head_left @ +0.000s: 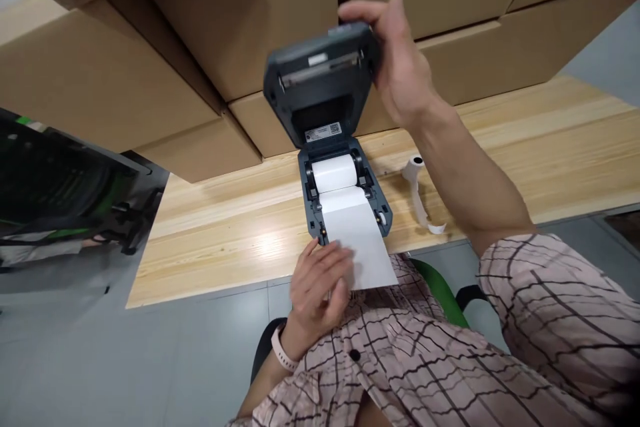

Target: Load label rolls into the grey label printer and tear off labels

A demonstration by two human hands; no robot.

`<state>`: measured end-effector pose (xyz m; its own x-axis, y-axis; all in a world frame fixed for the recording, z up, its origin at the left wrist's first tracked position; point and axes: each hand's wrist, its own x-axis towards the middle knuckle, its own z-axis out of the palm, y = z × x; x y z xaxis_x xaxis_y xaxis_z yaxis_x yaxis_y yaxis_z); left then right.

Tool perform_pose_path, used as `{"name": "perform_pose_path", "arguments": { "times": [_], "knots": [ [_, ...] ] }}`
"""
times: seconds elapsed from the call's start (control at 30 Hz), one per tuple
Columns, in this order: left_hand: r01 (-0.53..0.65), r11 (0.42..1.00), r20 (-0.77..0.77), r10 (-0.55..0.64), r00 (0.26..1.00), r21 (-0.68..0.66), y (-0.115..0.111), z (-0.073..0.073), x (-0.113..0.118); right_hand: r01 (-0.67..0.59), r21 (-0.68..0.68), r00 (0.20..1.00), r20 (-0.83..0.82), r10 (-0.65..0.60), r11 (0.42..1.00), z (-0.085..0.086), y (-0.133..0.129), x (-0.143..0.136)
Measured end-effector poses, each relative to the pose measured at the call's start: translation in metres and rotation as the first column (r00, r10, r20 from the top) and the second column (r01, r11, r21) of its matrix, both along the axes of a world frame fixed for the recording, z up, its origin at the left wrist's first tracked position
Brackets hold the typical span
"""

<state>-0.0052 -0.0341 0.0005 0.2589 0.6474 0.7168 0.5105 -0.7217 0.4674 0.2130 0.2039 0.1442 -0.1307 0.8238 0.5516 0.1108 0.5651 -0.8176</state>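
Observation:
A dark grey label printer (310,213) stands on the wooden table with its lid (327,97) raised. Inside lies a white paper roll (334,174), its loose strip (363,247) running out over the front and past the table edge. My right hand (400,57) grips the lid by its upper right corner. At the printer's front, my left hand (320,287) has its fingers stretched out against the strip's left edge; a pale band is on that wrist. Whether the left thumb touches the paper, I cannot tell.
To the printer's right lies a small paper roll (414,165) with a curled tail. Large cardboard boxes (280,13) are stacked behind it on the wooden table (215,240). A green chair (440,290) is below me, and dark equipment (65,180) stands at the left.

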Motion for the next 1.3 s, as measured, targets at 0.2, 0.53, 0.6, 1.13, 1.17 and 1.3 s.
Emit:
{"name": "perform_pose_path", "arguments": {
  "times": [0.2, 0.53, 0.6, 1.13, 1.17, 1.3],
  "knots": [
    [-0.283, 0.936, 0.429, 0.349, 0.833, -0.211, 0.035, 0.017, 0.001, -0.066, 0.054, 0.955, 0.293, 0.048, 0.996, -0.070, -0.116, 0.016],
    [0.239, 0.728, 0.543, 0.212, 0.812, -0.642, 0.068, -0.006, 0.013, -0.045, -0.366, 0.987, 0.127, 0.098, 0.929, -0.129, -0.144, 0.006],
    [0.225, 0.741, 0.531, 0.203, 0.823, -0.632, 0.065, -0.008, 0.012, -0.065, -0.419, 0.992, 0.072, 0.105, 0.905, -0.134, -0.147, 0.005],
    [-0.199, 0.850, 0.500, 0.458, 0.735, -0.487, -0.009, -0.030, 0.032, -0.032, -0.411, 0.999, -0.039, 0.018, 0.911, -0.140, -0.146, -0.002],
    [-0.033, 0.778, 0.491, 0.428, 0.759, -0.628, -0.015, -0.028, 0.034, -0.034, -0.405, 0.999, -0.038, 0.020, 0.914, -0.141, -0.146, -0.003],
    [0.507, 0.300, 0.588, 0.362, 0.724, -0.808, -0.015, -0.002, 0.039, -0.022, -0.350, 1.000, 0.003, 0.025, 0.936, -0.143, -0.148, -0.007]
  ]
}}
